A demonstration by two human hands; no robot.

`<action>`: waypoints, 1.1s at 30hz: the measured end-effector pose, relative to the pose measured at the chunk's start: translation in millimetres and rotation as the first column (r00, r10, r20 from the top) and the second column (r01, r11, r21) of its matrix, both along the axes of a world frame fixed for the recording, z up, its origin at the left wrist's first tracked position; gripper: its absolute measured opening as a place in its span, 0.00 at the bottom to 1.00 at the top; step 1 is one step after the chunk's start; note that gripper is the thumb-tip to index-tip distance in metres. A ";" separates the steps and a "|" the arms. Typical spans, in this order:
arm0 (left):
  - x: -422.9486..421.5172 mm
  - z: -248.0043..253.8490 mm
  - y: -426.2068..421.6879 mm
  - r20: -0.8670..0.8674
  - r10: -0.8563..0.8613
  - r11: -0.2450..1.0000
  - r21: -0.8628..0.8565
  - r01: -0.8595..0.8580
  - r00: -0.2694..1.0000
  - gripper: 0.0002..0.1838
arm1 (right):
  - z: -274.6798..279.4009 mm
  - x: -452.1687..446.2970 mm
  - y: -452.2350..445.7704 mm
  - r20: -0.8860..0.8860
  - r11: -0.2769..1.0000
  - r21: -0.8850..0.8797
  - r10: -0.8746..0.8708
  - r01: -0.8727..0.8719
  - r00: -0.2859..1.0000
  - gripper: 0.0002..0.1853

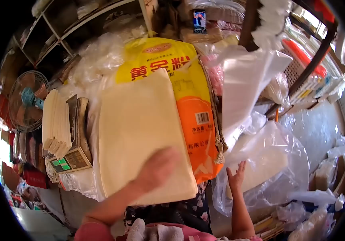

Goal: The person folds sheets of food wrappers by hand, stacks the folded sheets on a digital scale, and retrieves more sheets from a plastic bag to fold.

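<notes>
A large stack of cream-coloured sheets (142,116) lies in front of me on a yellow and orange printed sack (198,116). Over the lower right part of the stack is my left hand (160,168), its fingers smeared by motion, so I cannot tell their pose or whether they touch the top sheet. Off to the right, my right hand (236,176) is open, thumb apart from the fingers, with nothing visible in it. It is at the left edge of a clear plastic bag (297,160) that holds more pale sheets (256,168); contact is unclear.
A digital scale (78,158) bearing a bundle of cream sheets (56,124) stands left, beside a fan (28,98). A lit phone (199,21) is propped at the back. White plastic film (246,80) hangs at right near a white basket (299,68). Dark shelves fill the upper left.
</notes>
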State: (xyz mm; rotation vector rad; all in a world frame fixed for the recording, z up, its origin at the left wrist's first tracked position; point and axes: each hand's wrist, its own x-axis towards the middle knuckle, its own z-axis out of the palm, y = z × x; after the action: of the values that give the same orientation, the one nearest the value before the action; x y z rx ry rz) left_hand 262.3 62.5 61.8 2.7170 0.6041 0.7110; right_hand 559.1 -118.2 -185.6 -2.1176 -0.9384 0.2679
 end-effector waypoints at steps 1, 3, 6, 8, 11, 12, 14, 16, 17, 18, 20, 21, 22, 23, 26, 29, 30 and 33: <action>-13.9 4.7 19.9 -0.042 0.157 0.985 -0.069 -0.159 0.987 0.21 | -16.1 5.3 15.1 0.030 0.997 -0.064 0.042 -0.040 0.999 0.41; -47.6 -4.5 54.4 -0.141 0.325 0.946 0.055 -0.320 0.935 0.25 | -48.3 13.0 47.7 0.074 0.976 -0.190 0.125 -0.109 0.989 0.37; -70.7 -31.4 68.7 -0.191 0.364 0.931 0.058 -0.359 0.912 0.28 | -63.8 26.9 92.5 0.000 0.930 -0.023 0.368 -0.368 0.930 0.28; -64.6 -28.6 67.8 -0.248 0.366 0.930 0.083 -0.357 0.897 0.29 | -64.1 22.8 127.4 0.000 0.898 -0.113 0.429 -0.426 0.903 0.28; -66.1 -28.0 72.6 -0.251 0.342 0.938 0.030 -0.346 0.906 0.30 | -78.9 8.6 162.5 0.008 0.848 -0.269 0.475 -0.456 0.880 0.28; -66.3 -27.4 73.1 -0.254 0.341 0.938 0.026 -0.346 0.905 0.30 | -85.0 2.7 170.1 0.004 0.830 -0.312 0.489 -0.463 0.872 0.27; -65.2 -26.6 74.2 -0.261 0.339 0.938 0.021 -0.346 0.904 0.31 | -94.8 -4.3 178.7 -0.004 0.804 -0.365 0.504 -0.470 0.864 0.27; -65.0 -26.5 75.5 -0.268 0.338 0.939 0.027 -0.343 0.902 0.31 | -101.7 -8.0 178.2 -0.013 0.786 -0.400 0.509 -0.471 0.861 0.27; -64.8 -27.1 75.6 -0.270 0.335 0.940 0.029 -0.341 0.903 0.31 | -102.8 -8.4 176.8 -0.020 0.780 -0.411 0.509 -0.471 0.860 0.27; -64.6 -27.9 75.5 -0.269 0.338 0.939 0.031 -0.342 0.902 0.31 | -104.5 -9.7 174.8 -0.027 0.776 -0.418 0.509 -0.472 0.860 0.27; -64.3 -27.3 75.1 -0.264 0.337 0.940 0.039 -0.339 0.904 0.31 | -106.0 -11.0 169.6 -0.040 0.771 -0.425 0.507 -0.474 0.861 0.26; -63.7 -26.3 75.8 -0.260 0.334 0.941 0.040 -0.335 0.906 0.31 | -106.0 -11.2 167.9 -0.046 0.772 -0.424 0.504 -0.474 0.862 0.26; -63.4 -26.4 75.8 -0.253 0.334 0.941 0.042 -0.335 0.908 0.30 | -105.7 -13.0 166.5 -0.051 0.772 -0.421 0.504 -0.476 0.862 0.26; -63.3 -27.2 75.3 -0.244 0.338 0.940 0.041 -0.339 0.909 0.30 | -105.5 -13.7 163.9 -0.057 0.769 -0.425 0.503 -0.477 0.862 0.26; -63.7 -29.0 74.8 -0.222 0.339 0.941 0.054 -0.335 0.914 0.30 | -105.3 -15.4 156.8 -0.071 0.768 -0.421 0.503 -0.483 0.862 0.26; -63.8 -26.6 73.6 -0.240 0.349 0.936 0.036 -0.351 0.906 0.30 | -103.0 -15.5 150.1 -0.092 0.772 -0.403 0.500 -0.492 0.861 0.25; -64.8 -25.9 73.7 -0.231 0.348 0.937 0.038 -0.348 0.909 0.30 | -102.1 -16.6 148.6 -0.101 0.774 -0.395 0.499 -0.495 0.861 0.25; -64.2 -28.0 73.5 -0.195 0.347 0.937 0.032 -0.348 0.917 0.30 | -102.0 -22.5 129.8 -0.138 0.785 -0.363 0.487 -0.501 0.863 0.25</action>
State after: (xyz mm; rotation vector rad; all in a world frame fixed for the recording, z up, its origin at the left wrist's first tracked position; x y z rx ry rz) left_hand 198.1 135.9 33.9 2.7250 1.1563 0.5142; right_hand 536.6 11.5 -287.6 -2.1610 -1.5194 0.8199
